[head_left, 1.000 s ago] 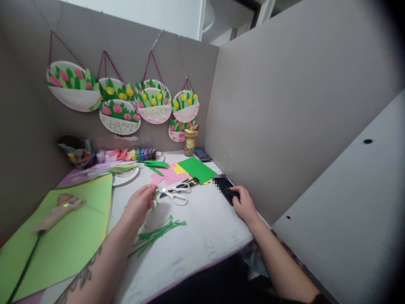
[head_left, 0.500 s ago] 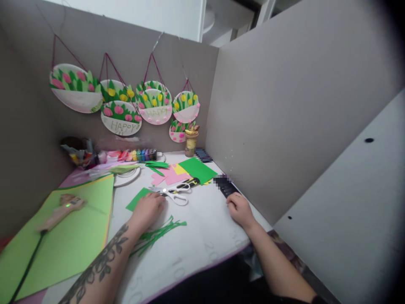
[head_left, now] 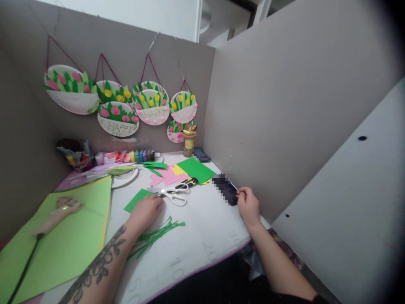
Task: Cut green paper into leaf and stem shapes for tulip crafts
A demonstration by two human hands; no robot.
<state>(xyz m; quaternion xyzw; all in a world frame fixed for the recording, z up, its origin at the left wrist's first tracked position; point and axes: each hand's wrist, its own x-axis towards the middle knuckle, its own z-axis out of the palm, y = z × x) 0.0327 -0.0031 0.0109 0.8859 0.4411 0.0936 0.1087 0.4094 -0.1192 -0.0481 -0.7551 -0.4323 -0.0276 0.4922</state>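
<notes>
My left hand [head_left: 145,212] lies palm down on the white tabletop, fingers stretched out, partly covering a small green paper piece [head_left: 136,200]. Its fingertips are beside white-handled scissors [head_left: 174,196], which lie spread apart; contact between them is unclear. Thin cut green paper strips [head_left: 158,234] lie just below that hand. My right hand [head_left: 249,207] is at the right edge of a dark phone [head_left: 226,192], whose screen is blurred out. Its fingers are curled in, with the fingertips close to or touching the phone's edge; nothing shows in them.
Green sheet [head_left: 198,171], pink paper [head_left: 167,175] and a utility knife [head_left: 191,182] lie farther back. A glue gun [head_left: 55,219] rests on light green sheets [head_left: 76,253] at left. Decorated paper plates [head_left: 118,126] hang on the grey partition [head_left: 268,105]. A jar [head_left: 189,143] stands in the corner.
My right hand has shifted right, off the phone's lower end to its side edge. The phone's bottom end is now uncovered. My left hand stays on the table.
</notes>
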